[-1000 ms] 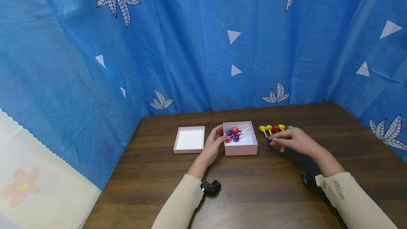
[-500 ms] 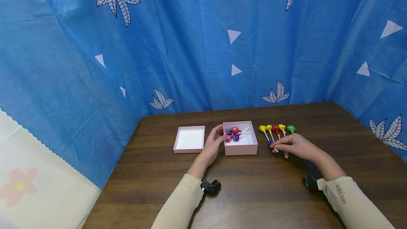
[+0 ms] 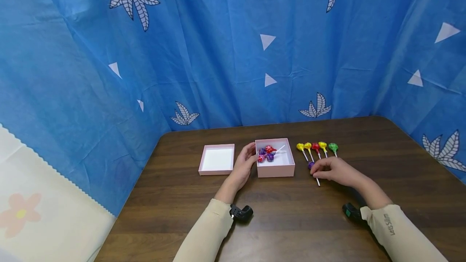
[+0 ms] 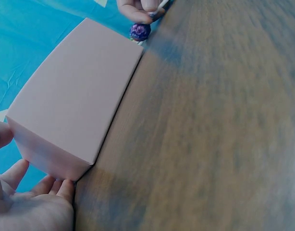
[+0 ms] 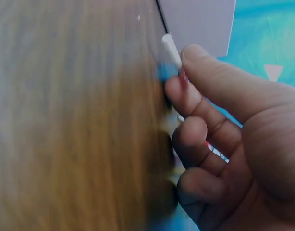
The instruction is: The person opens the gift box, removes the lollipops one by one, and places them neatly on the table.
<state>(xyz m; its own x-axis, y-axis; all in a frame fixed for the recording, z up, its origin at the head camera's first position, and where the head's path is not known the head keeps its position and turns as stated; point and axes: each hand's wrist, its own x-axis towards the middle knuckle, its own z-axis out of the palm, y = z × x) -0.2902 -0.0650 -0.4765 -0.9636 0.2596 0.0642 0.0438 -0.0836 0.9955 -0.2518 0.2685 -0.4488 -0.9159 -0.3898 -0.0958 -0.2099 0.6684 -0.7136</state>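
Observation:
My left hand (image 3: 243, 165) rests along the left side of an open pink box (image 3: 276, 172), its fingers and thumb touching the wall in the left wrist view. Inside that box lie several red and purple lollipops (image 3: 270, 157), one white stick pointing to the back right. To the right of it, my right hand (image 3: 336, 170) pinches a purple lollipop (image 3: 311, 165) between thumb and fingers. The candy head points away from me and the white stick toward me, low over the table. In the left wrist view this purple head (image 4: 140, 32) shows beyond the box's corner.
A row of yellow, red and green lollipops (image 3: 315, 147) lies just beyond my right hand, sticks toward me. Left of my left hand is a shallow pink lid (image 3: 233, 148), white inside up. A blue curtain (image 3: 233, 51) hangs behind the wooden table (image 3: 291, 221).
My right hand has drawn the purple lollipop slightly toward me and to the right, away from the row; its stick now points toward me. The left hand and box have stayed put.

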